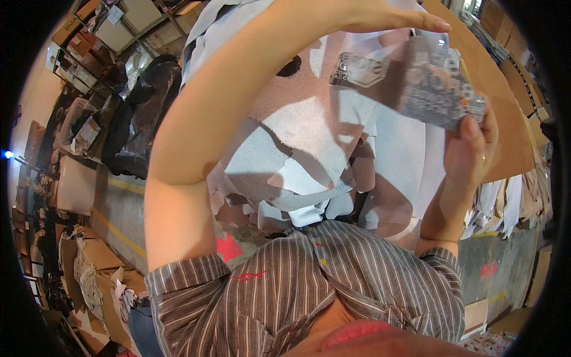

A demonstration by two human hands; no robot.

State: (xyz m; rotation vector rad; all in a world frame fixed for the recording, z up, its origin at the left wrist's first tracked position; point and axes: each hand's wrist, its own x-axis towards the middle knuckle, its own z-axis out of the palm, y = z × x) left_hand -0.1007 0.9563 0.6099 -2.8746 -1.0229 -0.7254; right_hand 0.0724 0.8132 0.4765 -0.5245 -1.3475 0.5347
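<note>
My right hand [476,140] is closed on the lower right corner of a dark grey printed packet [437,89], thumb on its near face. Motion blurs the packet, which has a shiny, plastic-like look. Just left of it is a dark printed piece [360,69] with pale lettering; whether the two are joined I cannot tell. My left hand [380,16] reaches over the packet's upper end with a digit stretched out to the right. Its other fingers are cut off or hidden. Beneath both hands lie pale grey-white sheets [309,128] of fabric or hide, heaped and crossed by shadows.
A brown cardboard sheet [505,131] stands at the right beside hanging pale pieces [496,205]. Dark bundled material [143,116] sits at the left, near shelving [140,35] with boxes. Cardboard boxes [89,285] and scraps lie lower left. Yellow lines [119,232] mark the floor.
</note>
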